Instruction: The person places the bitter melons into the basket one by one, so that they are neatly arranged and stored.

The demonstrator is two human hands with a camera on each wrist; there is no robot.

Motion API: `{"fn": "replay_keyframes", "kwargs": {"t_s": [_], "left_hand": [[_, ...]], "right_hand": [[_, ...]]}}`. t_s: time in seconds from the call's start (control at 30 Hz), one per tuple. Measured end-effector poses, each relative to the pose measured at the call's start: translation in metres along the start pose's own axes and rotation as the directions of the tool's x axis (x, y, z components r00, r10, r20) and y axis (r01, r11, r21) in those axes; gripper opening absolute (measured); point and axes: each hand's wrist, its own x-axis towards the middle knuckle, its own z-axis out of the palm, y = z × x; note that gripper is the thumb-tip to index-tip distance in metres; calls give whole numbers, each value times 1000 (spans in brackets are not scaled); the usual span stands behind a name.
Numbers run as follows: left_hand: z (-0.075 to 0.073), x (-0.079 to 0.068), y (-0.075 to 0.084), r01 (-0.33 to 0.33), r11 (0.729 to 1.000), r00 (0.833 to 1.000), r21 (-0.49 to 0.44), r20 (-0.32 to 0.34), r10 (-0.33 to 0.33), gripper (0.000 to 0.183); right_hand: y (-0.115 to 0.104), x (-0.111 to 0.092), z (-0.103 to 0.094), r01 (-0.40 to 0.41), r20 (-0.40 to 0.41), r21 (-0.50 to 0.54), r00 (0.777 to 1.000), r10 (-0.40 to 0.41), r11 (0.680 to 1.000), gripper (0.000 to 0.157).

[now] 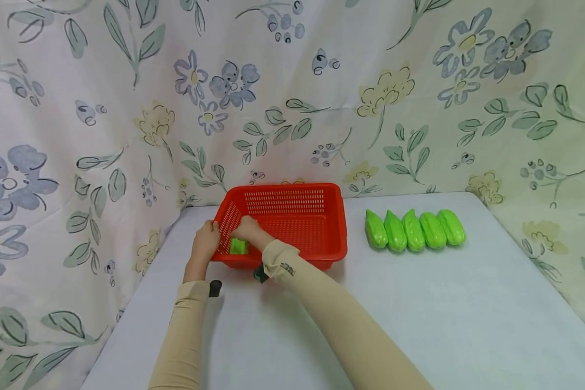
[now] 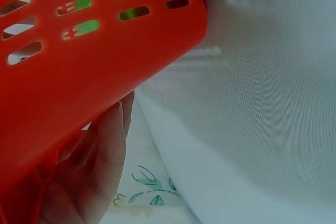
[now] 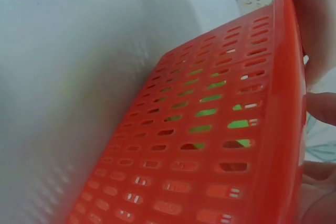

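A red plastic basket [image 1: 332, 227] with slotted walls stands at the back of the table. My left hand [image 1: 206, 244] grips its left rim; in the left wrist view its fingers [image 2: 111, 145] are at the basket's edge. My right hand [image 1: 251, 232] reaches over the front rim into the basket's left part, right above a bright green gourd-like vegetable [image 1: 238, 247]. The hand covers part of this vegetable, and I cannot tell whether the fingers hold it. Green also shows through the wall slots in both wrist views. In the right wrist view, the right hand's fingers [image 3: 321, 107] appear beyond the rim.
Several glossy green gourd-like vegetables [image 1: 415, 232] lie side by side in a row, right of the basket. A white cloth covers the table [image 1: 419, 303]. A flower-patterned curtain [image 1: 322, 81] hangs behind and along the sides.
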Motion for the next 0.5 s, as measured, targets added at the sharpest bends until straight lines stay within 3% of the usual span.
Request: {"fn": "replay_keyframes", "kwargs": {"t_s": [0.23, 0.5], "left_hand": [[1, 0, 0, -3, 1000, 1000, 7, -2, 3, 50], [1, 3, -2, -3, 1000, 1000, 10, 4, 3, 51]], "right_hand": [[2, -2, 4, -65, 18, 42, 998, 64, 997, 37], [6, -1, 5, -71, 31, 63, 997, 69, 996, 47]]}}
